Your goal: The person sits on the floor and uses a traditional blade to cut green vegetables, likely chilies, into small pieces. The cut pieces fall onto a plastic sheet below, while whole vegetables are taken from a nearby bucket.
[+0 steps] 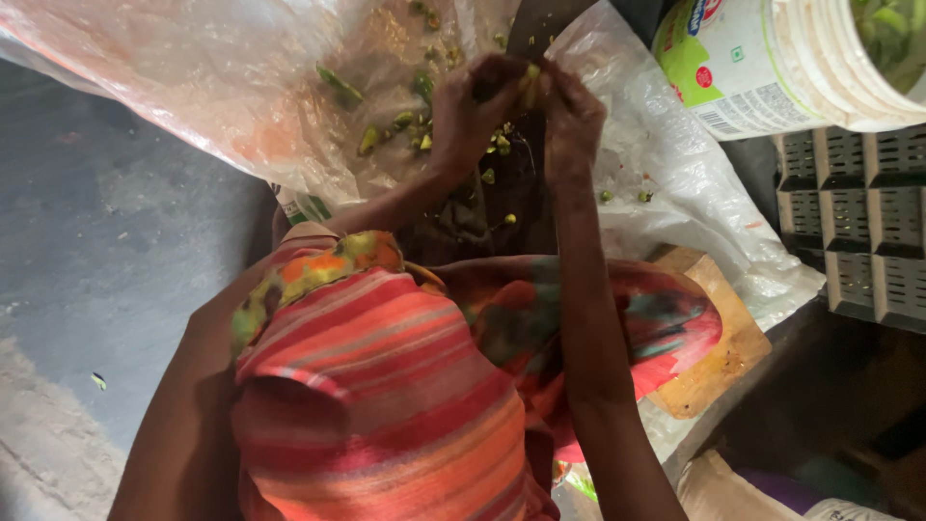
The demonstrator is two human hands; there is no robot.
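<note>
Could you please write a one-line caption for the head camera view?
Both hands, left hand and right hand, pinch a small green pod above a plastic sheet scattered with pods.

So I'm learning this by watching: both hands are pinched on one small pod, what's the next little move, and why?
Probably pull the fingertips apart to split the pod. The left hand and right hand meet on it above the plastic sheet, where green pods and bits already lie scattered, so whatever drops should land there too.
</note>
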